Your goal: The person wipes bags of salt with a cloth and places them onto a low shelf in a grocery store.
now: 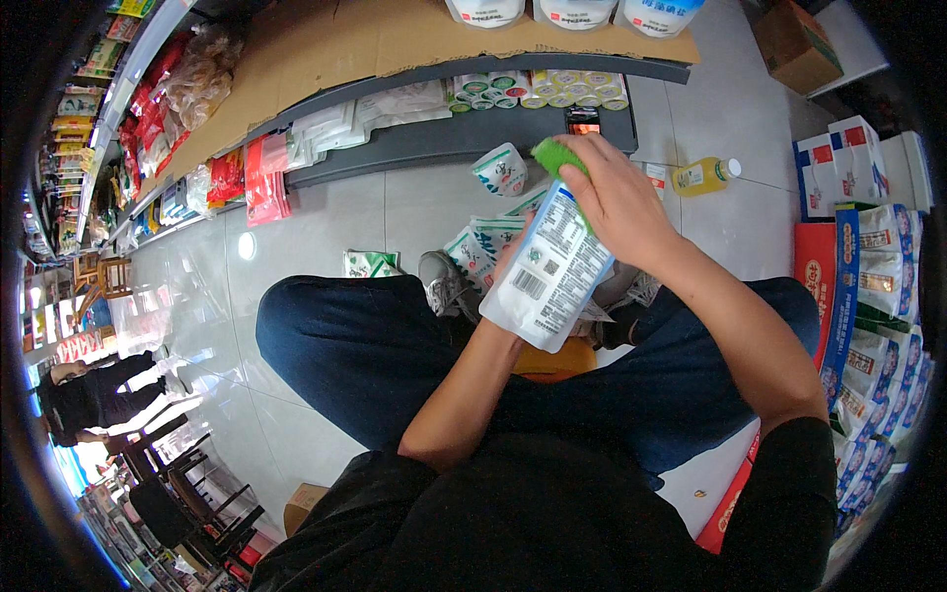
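A white and blue stand-up pouch (549, 270) is tilted between my knees, its back with dense print and a barcode facing up. My left hand (515, 250) grips it from underneath, mostly hidden behind it. In my right hand (618, 196) is a bunched fuzzy green cloth (560, 157), pressed against the pouch's upper end and right edge. Beyond the pouch, a white and green packet (500, 170) stands on the tiled floor. More such packets (477, 248) lie by my left shoe (442, 280), and another packet (371, 263) is farther left.
Ahead is a low shelf (414, 140) with a cardboard-covered top (355, 37), bearing several pouches (575, 11). A bottle of yellow liquid (705, 176) lies on the floor at the right. Stacked packs (877, 296) line my right side. A person (96, 396) and chairs (185, 496) are at the left.
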`<state>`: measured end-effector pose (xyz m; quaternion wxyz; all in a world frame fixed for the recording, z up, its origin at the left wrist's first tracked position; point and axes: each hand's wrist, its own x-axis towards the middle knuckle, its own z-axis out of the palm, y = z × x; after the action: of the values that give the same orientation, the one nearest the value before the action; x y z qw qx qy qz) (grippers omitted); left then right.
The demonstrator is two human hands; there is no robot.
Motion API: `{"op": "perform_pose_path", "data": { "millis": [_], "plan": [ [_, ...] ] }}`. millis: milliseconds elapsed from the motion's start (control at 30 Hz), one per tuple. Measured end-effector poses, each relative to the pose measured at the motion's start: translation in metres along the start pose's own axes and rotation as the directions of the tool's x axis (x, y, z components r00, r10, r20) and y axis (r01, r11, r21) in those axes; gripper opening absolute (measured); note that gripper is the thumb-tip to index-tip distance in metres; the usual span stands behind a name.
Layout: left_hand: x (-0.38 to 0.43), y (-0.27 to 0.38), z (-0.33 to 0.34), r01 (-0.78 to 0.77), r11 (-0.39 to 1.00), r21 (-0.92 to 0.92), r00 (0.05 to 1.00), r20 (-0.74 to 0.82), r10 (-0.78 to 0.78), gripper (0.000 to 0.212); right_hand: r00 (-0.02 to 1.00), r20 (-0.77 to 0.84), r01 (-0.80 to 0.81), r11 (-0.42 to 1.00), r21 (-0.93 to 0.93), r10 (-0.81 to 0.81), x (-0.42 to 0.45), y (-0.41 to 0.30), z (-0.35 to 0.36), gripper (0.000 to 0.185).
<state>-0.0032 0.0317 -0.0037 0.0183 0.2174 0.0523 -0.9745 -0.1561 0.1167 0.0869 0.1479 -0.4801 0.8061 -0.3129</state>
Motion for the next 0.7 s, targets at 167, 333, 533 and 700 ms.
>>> {"op": "perform_pose_path", "data": {
  "millis": [167,333,533,700],
  "plan": [
    [-0.006,0.000,0.005,0.127,0.983,-0.134,0.992,0.041,-0.122,0.049,0.982,-0.033,-0.185,0.981,0.055,0.186,0.002,0.002,-0.002,0.042],
    [-0.004,-0.004,-0.008,0.252,0.942,-0.223,0.967,0.105,-0.234,0.050,0.934,-0.137,-0.309,0.938,0.159,0.331,0.016,0.020,-0.014,0.059],
    [-0.001,-0.008,0.013,0.073,0.992,-0.104,0.992,-0.090,-0.082,0.047,0.928,-0.218,-0.200,0.899,0.389,0.301,0.023,0.035,-0.048,0.059],
    [0.004,0.008,0.017,0.021,0.992,-0.127,1.000,0.011,-0.020,0.049,0.993,-0.121,-0.019,0.999,-0.039,0.014,-0.002,-0.006,-0.036,0.031]
  ]
}}
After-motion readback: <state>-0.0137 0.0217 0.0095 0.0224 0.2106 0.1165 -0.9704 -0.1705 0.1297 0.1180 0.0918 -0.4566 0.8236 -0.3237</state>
